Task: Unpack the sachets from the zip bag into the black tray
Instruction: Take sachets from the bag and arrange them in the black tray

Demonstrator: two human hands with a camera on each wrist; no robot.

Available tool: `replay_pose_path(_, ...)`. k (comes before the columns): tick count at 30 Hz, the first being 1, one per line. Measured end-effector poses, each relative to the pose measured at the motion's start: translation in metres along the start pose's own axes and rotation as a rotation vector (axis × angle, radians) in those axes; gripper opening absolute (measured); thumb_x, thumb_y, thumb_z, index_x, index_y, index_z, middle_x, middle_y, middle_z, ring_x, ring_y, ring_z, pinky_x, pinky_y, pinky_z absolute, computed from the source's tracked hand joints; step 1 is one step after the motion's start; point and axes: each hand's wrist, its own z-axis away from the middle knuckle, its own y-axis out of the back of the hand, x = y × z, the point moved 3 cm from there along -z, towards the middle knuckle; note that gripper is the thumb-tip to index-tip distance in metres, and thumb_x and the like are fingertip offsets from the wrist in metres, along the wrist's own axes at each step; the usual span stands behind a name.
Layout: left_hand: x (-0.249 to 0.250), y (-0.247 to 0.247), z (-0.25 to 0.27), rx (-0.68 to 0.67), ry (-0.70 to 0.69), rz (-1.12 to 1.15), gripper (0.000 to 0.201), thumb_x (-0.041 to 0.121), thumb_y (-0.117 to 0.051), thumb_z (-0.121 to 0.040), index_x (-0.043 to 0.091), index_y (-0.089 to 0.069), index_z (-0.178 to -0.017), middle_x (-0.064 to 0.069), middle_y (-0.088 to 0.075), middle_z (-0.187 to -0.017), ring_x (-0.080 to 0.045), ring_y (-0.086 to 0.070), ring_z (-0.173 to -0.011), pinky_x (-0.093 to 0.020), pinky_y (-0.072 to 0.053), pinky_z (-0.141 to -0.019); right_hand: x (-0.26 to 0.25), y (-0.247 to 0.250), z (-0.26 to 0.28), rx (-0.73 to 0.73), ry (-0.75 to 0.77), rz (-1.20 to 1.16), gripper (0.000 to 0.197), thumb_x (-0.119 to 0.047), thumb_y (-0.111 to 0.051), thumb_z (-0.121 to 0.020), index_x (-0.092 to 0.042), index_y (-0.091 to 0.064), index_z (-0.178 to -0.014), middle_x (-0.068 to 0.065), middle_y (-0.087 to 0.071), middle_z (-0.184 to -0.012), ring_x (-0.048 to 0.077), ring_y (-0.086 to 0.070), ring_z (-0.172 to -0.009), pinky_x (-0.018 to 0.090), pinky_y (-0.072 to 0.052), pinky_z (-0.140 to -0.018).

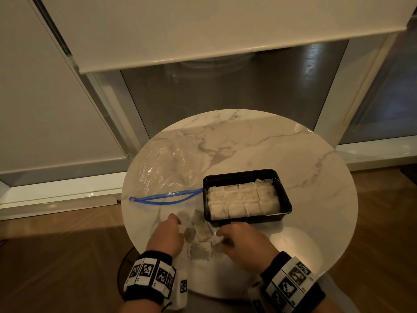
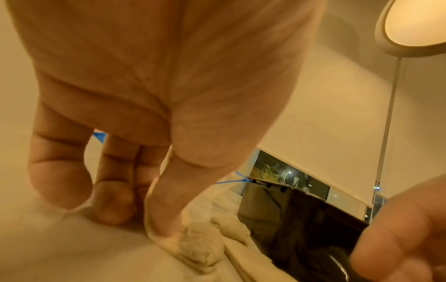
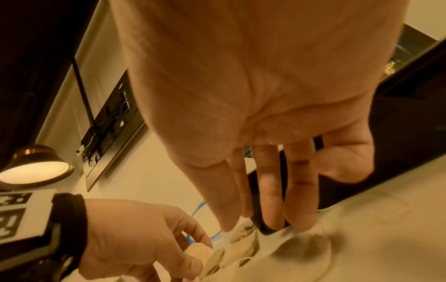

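Now black tray point(image 1: 286, 201) brims with sachets point(image 1: 242, 199); zip bag point(image 1: 167, 168) flat; hands' grip unclear.

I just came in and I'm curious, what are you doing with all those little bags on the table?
A person is moving sachets into the black tray, which already looks nearly full. The clear zip bag lies flat beside it on the marble table. A few loose sachets lie near the table's front edge, and the left hand and right hand are gathering them up.

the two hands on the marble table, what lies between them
In the head view, a few loose tea sachets lie between the left hand and right hand.
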Motion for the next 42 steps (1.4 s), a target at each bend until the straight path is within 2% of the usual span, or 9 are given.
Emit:
replay_pose_path(3, -0.002, 0.012, 0.004, 0.072, -0.022, 0.089, 0.026, 0.019, -0.065, -0.093, 0.016, -0.061, -0.119, -0.004, -0.067, -0.113, -0.020, -0.063, -0.106, -0.030, -0.050, -0.090, 0.002, 0.005, 0.002, 0.022, -0.022, -0.109, 0.034, -0.044, -0.060, -0.090, -0.034, -0.063, -0.123, -0.013, -0.067, -0.115, 0.006, -0.062, -0.103, 0.031, -0.054, -0.091)
replay_pose_path(9, 0.022, 0.054, 0.019, 0.119, -0.253, 0.283, 0.007, 0.027, -0.079, -0.084, 0.028, -0.072, -0.081, 0.009, -0.071, -0.074, -0.002, -0.065, -0.071, -0.017, -0.050, -0.066, -0.008, 0.033, 0.009, 0.169, 0.070, -0.406, 0.023, -0.032, -0.066, -0.094, -0.031, -0.068, -0.117, -0.020, -0.064, -0.100, -0.011, -0.057, -0.089, 0.010, -0.047, -0.073)
replay_pose_path(16, 0.064, 0.058, 0.035, -0.040, -0.454, 0.448, 0.006, 0.023, -0.076, -0.087, 0.029, -0.078, -0.088, 0.013, -0.076, -0.079, -0.003, -0.071, -0.077, -0.027, -0.058, -0.076, -0.018, 0.037, 0.011, 0.221, 0.168, -0.563, 0.028, -0.033, -0.068, -0.092, -0.046, -0.063, -0.117, -0.024, -0.064, -0.109, 0.002, -0.062, -0.092, 0.023, -0.055, -0.080)
replay_pose_path(19, 0.071, 0.052, 0.036, -0.043, -0.464, 0.478, 0.005, 0.025, -0.076, -0.088, 0.029, -0.078, -0.090, 0.011, -0.075, -0.079, -0.004, -0.071, -0.076, -0.030, -0.059, -0.076, -0.017, 0.039, 0.011, 0.226, 0.183, -0.623, 0.018, -0.025, -0.066, -0.094, -0.040, -0.068, -0.105, -0.019, -0.072, -0.097, 0.004, -0.066, -0.087, 0.021, -0.054, -0.076)
replay_pose_path(24, 0.077, 0.046, 0.036, -0.003, -0.459, 0.516, 0.007, 0.024, -0.075, -0.088, 0.029, -0.077, -0.092, 0.010, -0.075, -0.080, -0.005, -0.071, -0.077, -0.031, -0.059, -0.076, -0.001, 0.036, 0.006, 0.192, 0.109, -0.646, 0.010, -0.023, -0.070, -0.091, -0.030, -0.074, -0.096, -0.009, -0.075, -0.089, 0.011, -0.070, -0.084, 0.036, -0.058, -0.081)
replay_pose_path(29, 0.078, 0.042, 0.030, 0.056, -0.435, 0.524, 0.010, 0.027, -0.073, -0.090, 0.031, -0.074, -0.099, 0.012, -0.073, -0.084, 0.001, -0.068, -0.081, -0.019, -0.057, -0.076, 0.008, 0.039, 0.000, 0.242, 0.071, -0.657, 0.003, -0.024, -0.071, -0.090, -0.025, -0.073, -0.088, -0.008, -0.073, -0.080, 0.008, -0.068, -0.074, 0.025, -0.055, -0.068)
replay_pose_path(33, 0.067, 0.038, 0.020, 0.204, -0.349, 0.388, 0.012, 0.024, -0.067, -0.093, 0.031, -0.071, -0.102, 0.018, -0.068, -0.094, 0.005, -0.062, -0.083, -0.004, -0.046, -0.068, 0.018, 0.054, -0.012, 0.348, -0.088, -0.771, 0.010, -0.030, -0.075, -0.086, -0.021, -0.071, -0.082, -0.002, -0.072, -0.078, 0.016, -0.070, -0.076, 0.032, -0.060, -0.066)
replay_pose_path(37, 0.059, 0.021, 0.012, 0.200, -0.291, 0.290, 0.024, 0.026, -0.071, -0.091, 0.031, -0.069, -0.114, 0.012, -0.066, -0.110, -0.002, -0.062, -0.091, -0.013, -0.050, -0.078, 0.024, 0.063, -0.027, 0.366, -0.087, -0.597, 0.018, -0.038, -0.077, -0.082, -0.029, -0.066, -0.071, -0.015, -0.064, -0.064, 0.003, -0.058, -0.063, 0.024, -0.046, -0.062)
replay_pose_path(42, 0.058, 0.006, 0.008, 0.188, -0.247, 0.254, 0.034, 0.032, -0.072, -0.089, 0.029, -0.066, -0.122, 0.010, -0.066, -0.114, -0.005, -0.063, -0.099, -0.025, -0.055, -0.092, 0.029, 0.057, -0.053, 0.161, -0.092, -0.334, 0.030, -0.036, -0.078, -0.082, -0.025, -0.060, -0.061, -0.006, -0.061, -0.059, 0.004, -0.055, -0.057, 0.021, -0.042, -0.060)
